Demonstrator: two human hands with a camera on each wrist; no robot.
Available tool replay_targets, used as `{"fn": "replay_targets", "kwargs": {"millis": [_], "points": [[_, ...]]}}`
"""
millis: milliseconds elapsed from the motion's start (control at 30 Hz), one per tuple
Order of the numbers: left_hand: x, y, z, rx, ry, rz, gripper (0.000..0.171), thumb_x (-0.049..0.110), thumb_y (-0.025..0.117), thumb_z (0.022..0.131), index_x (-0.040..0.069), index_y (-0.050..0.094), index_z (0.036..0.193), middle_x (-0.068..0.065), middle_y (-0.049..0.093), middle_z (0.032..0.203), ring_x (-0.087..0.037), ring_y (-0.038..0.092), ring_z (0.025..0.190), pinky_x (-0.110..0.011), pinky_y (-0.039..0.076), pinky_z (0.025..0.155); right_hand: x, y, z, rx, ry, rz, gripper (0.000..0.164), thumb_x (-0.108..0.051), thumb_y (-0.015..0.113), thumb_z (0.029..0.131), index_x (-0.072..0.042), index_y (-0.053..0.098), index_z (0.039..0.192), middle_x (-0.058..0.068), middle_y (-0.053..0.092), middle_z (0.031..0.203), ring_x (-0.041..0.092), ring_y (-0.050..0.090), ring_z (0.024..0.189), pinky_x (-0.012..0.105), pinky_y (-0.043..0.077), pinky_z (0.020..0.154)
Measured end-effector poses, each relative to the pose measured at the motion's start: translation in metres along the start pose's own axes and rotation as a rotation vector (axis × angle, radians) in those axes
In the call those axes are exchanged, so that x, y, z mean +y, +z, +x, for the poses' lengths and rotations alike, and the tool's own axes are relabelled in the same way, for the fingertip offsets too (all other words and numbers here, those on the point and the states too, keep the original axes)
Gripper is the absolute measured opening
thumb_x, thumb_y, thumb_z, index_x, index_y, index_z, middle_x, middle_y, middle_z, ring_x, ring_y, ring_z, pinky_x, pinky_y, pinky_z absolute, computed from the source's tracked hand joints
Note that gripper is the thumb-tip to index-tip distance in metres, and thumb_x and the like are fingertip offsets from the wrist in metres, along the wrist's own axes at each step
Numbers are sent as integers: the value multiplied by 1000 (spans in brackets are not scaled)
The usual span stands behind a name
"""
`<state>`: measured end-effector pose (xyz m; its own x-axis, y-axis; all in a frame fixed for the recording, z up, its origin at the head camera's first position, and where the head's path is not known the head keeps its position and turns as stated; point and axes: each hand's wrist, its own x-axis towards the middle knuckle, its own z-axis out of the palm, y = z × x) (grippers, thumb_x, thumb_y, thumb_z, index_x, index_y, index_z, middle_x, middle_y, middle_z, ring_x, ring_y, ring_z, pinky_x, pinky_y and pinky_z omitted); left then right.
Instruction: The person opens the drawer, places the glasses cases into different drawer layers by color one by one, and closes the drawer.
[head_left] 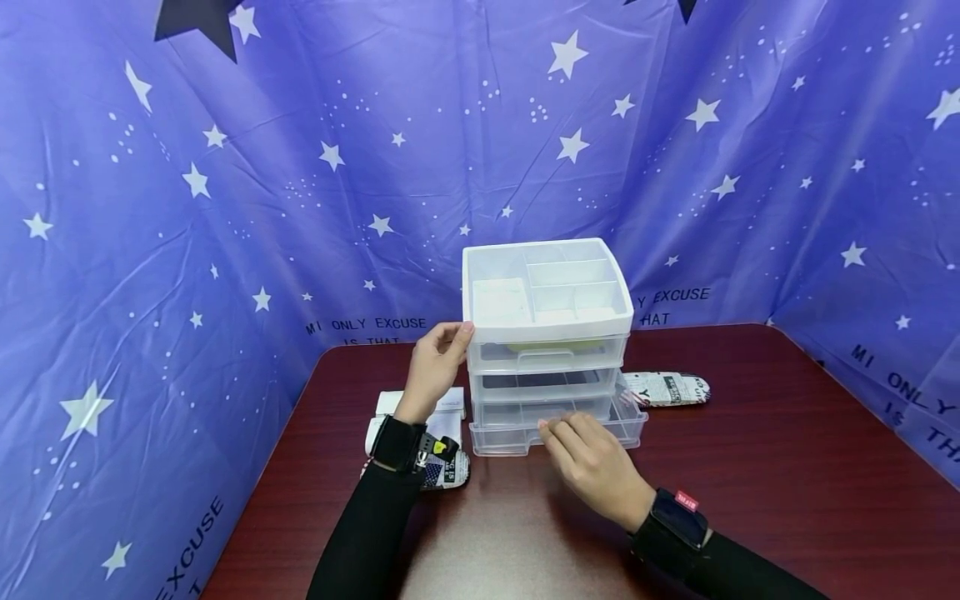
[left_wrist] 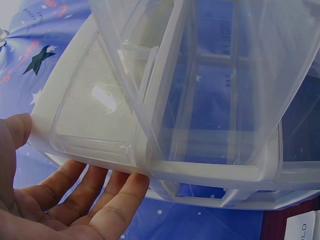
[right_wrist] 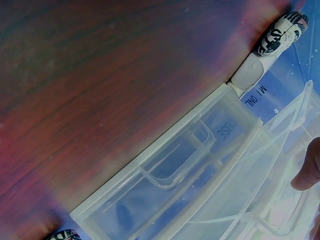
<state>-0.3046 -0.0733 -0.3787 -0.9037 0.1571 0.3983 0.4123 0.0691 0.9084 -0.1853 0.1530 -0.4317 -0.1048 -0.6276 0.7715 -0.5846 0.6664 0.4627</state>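
Observation:
A clear plastic drawer unit with a white divided top tray [head_left: 547, 327] stands on the table. My left hand [head_left: 435, 367] touches its upper left side. In the left wrist view its thumb and spread fingertips rest along the white frame [left_wrist: 200, 171]. One lower clear drawer [head_left: 498, 442] sticks out of the unit. The curled thumb and fingers of my right hand [head_left: 592, 467] pinch its front edge. Only the thumb and a little of that hand show at the right of the right wrist view. A drawer with a moulded handle [right_wrist: 175, 170] sits below, pushed in.
Left of the unit lie white boxes [head_left: 450, 425] and a newsprint-patterned case [head_left: 453, 471]. A similar patterned case [head_left: 671, 389] lies behind the unit on the right. The dark red table [head_left: 750, 467] meets a blue star-printed curtain [head_left: 465, 125] at the back and sides.

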Motion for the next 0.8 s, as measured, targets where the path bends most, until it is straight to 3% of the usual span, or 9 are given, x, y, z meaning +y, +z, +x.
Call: {"fn": "replay_targets", "kwargs": {"millis": [800], "points": [[-1, 0, 0, 3, 11, 1, 51, 50, 61, 93, 5, 64, 117, -9, 65, 111, -20, 63, 103, -26, 54, 86, -6, -7, -1, -2, -1, 3, 29, 5, 40, 93, 9, 68, 96, 12, 59, 81, 24, 53, 69, 34, 48, 60]]}}
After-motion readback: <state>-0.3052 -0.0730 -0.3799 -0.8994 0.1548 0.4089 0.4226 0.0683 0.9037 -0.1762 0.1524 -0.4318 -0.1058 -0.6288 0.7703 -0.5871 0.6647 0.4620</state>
